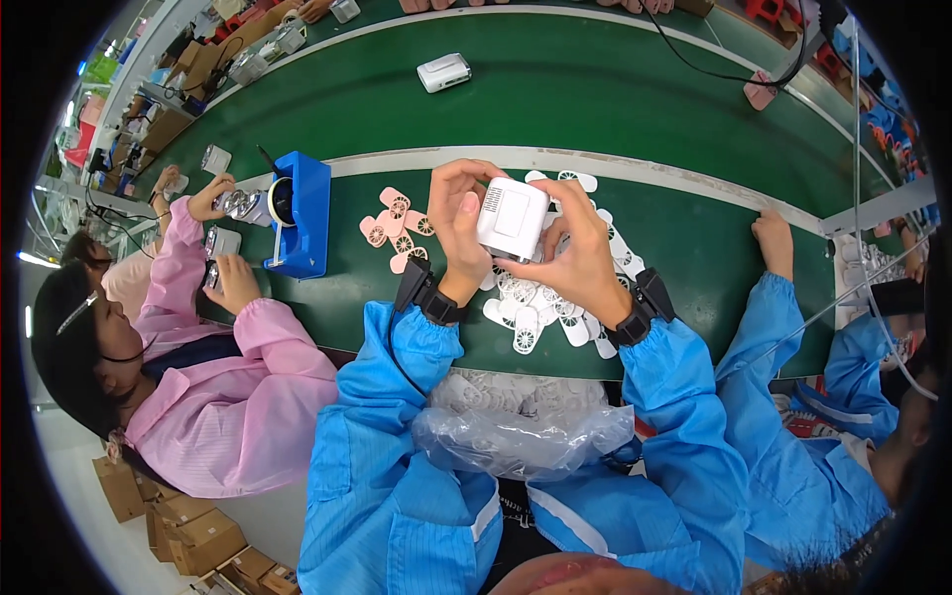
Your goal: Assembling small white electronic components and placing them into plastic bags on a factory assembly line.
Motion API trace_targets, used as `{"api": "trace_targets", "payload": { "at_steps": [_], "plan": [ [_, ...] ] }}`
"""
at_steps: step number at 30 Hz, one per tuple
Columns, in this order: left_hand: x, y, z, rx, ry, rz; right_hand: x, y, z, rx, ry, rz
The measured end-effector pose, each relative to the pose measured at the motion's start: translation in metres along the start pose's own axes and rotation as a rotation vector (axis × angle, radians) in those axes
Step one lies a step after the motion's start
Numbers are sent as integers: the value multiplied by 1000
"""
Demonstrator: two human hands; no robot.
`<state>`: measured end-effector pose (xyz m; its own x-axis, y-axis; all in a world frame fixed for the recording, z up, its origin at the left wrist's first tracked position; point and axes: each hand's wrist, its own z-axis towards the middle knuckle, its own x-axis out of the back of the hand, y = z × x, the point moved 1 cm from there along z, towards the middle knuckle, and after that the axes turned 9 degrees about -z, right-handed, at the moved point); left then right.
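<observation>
A small white box-shaped device with rounded corners and vent slits is raised over the green table, between my two hands. My left hand grips its left side, thumb up against the slitted face. On the right, my right hand has its fingers bent round the other side and the lower edge. Beneath my right hand spreads a pile of flat white plates with round spoked grilles. Several pink plates of like shape lie left of my left hand. The device's far side is hidden.
A blue tape dispenser stands at the left, beside a co-worker in pink handling devices. Another white device lies on the green belt beyond a pale rail. A clear plastic bag of parts is at my lap. A blue-sleeved co-worker sits right.
</observation>
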<state>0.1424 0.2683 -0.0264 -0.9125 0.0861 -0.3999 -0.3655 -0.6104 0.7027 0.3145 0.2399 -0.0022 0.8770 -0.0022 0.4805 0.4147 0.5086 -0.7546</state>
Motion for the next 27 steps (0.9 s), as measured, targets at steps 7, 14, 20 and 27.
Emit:
{"api": "trace_targets", "payload": {
  "at_steps": [7,14,20,27],
  "plan": [
    [10,31,-6,114,14,-87,-18,-21,-7,6,-14,-2],
    [51,62,-14,153,19,32,-46,-91,-9,278,42,-327],
    [66,68,-16,324,85,10,-66,-83,12,487,-213,-675],
    [85,53,-9,-5,-39,658,-30,25,113,-195,114,-465]
  ]
}}
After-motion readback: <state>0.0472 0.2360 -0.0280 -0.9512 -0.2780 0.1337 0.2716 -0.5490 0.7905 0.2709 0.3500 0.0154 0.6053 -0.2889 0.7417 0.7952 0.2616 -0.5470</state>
